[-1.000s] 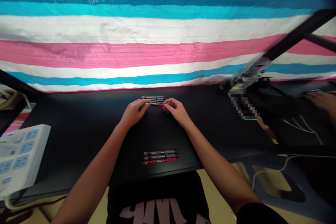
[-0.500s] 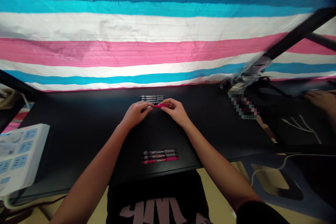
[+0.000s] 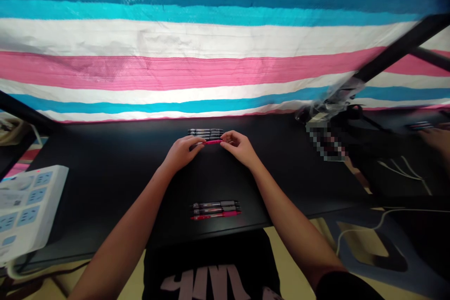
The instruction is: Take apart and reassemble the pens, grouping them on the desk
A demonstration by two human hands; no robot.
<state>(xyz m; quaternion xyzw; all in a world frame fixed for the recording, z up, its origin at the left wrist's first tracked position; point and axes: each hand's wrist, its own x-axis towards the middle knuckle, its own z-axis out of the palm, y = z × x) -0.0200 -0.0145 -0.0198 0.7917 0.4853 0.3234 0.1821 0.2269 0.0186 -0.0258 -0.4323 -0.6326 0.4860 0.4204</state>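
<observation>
Between my hands is a pink pen (image 3: 213, 142), lying crosswise just in front of a row of several dark pens (image 3: 206, 132). My left hand (image 3: 183, 153) pinches its left end between thumb and fingers. At its right end, my right hand (image 3: 238, 146) holds it with thumb and fingertips. Closer to my body, near the table's front edge, two dark pens (image 3: 215, 207) and a red-pink pen (image 3: 216, 215) lie side by side.
A white power strip (image 3: 33, 211) lies on the black table (image 3: 116, 183) at the left. Clear plastic wrapping (image 3: 337, 98) and a black bag-like item stand at the right. Another person's hand (image 3: 438, 138) shows at the far right.
My right hand has shifted slightly right along the pink pen. My left hand has barely moved. The other person's hand has moved a little right, with pens now showing beside it.
</observation>
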